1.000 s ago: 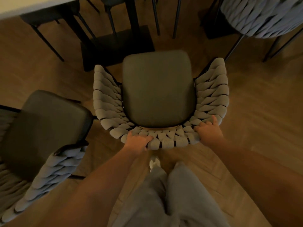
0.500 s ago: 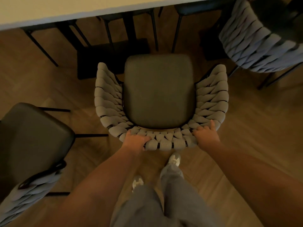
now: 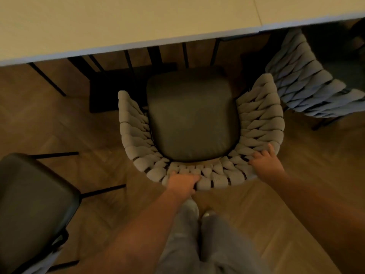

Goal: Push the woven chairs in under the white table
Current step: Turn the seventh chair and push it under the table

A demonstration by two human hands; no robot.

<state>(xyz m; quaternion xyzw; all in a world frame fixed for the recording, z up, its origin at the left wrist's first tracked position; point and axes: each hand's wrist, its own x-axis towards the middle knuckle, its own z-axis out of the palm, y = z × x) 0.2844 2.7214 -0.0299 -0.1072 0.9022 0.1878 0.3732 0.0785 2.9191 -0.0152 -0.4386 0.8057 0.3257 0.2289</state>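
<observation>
Both hands are gripping the chair (image 3: pixel 192 119) by its woven back, left hand (image 3: pixel 181 182) with fingers curled over the rim, right hand (image 3: pixel 264 162) likewise; its seat front is nearing the table (image 3: pixel 126 22) edge. Pushing evenly and straight should be keeping it clear of the neighbouring chair (image 3: pixel 308 84). Chair legs are hidden; the table's underside is too dark to read.

woven chair (image 3: pixel 258 123): grey weave, dark seat | table (image 3: pixel 122 20): white | floor (image 3: pixel 49 125): brown herringbone
</observation>
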